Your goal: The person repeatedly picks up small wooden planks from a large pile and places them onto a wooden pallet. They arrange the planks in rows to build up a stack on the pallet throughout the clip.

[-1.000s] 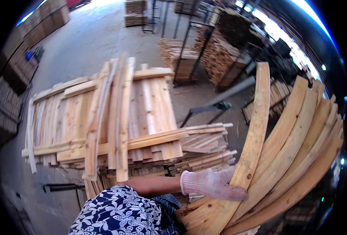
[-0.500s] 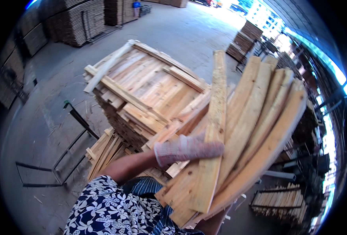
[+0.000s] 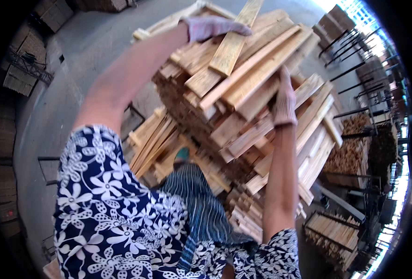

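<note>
My left hand (image 3: pixel 208 29), in a pale knitted work glove, is closed over a narrow wooden board (image 3: pixel 235 41). That board lies aslant on top of several other loose boards (image 3: pixel 257 88), which rest on a tall stack of wood (image 3: pixel 178 100). At the right side of these boards is my right hand (image 3: pixel 285 100), also gloved. It grips their edge, with its fingers partly hidden by the wood.
Boards lie unevenly on the stack's near right side (image 3: pixel 303 135). Loose slats (image 3: pixel 155 142) lie low at the left, by my foot (image 3: pixel 182 156). A metal rack of sticks (image 3: pixel 334 235) stands at the lower right, and black metal bars (image 3: pixel 348 69) stick out farther right.
Both arms have reached forward, and the boards have moved away from my body onto the stack. My right hand, hidden before, now shows. The view has tilted downward.
</note>
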Action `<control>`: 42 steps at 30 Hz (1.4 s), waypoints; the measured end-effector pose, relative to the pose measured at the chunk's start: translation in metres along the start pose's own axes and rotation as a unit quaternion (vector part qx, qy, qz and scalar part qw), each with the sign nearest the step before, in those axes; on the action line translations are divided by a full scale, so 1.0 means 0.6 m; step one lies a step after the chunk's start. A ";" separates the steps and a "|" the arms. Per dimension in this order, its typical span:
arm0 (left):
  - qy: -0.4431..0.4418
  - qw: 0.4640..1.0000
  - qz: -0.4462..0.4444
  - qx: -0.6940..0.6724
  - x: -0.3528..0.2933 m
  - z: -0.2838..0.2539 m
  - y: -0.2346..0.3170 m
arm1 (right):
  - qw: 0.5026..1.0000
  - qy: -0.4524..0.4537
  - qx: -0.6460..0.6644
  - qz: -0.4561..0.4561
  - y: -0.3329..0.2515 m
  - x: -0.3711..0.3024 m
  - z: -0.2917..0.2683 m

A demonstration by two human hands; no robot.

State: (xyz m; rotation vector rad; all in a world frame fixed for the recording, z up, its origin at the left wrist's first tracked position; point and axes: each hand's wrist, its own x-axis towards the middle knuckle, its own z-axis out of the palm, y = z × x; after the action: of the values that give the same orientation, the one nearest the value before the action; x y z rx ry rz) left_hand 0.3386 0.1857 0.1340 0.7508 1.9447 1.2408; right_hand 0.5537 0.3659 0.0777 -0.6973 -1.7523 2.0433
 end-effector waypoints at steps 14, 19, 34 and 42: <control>0.045 0.993 -0.022 0.109 0.013 -0.067 -0.077 | 0.930 0.057 -0.360 -0.043 0.027 0.061 0.066; 0.099 0.980 -0.129 0.116 -0.064 -0.107 -0.060 | 0.990 0.044 -0.135 0.006 0.022 0.069 0.051; 0.182 0.845 -0.174 0.472 -0.026 -0.223 -0.172 | 0.778 0.155 -0.601 0.103 -0.025 0.057 0.147; 0.215 0.875 -0.101 0.421 0.071 -0.236 -0.239 | 0.766 0.184 -0.607 0.104 -0.035 0.063 0.178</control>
State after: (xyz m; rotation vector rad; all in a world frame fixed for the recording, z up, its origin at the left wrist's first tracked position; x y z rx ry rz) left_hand 0.1855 0.0922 0.0330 0.6700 2.8971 0.3910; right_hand 0.4603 0.3046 0.1053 -1.5318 -2.6404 0.4670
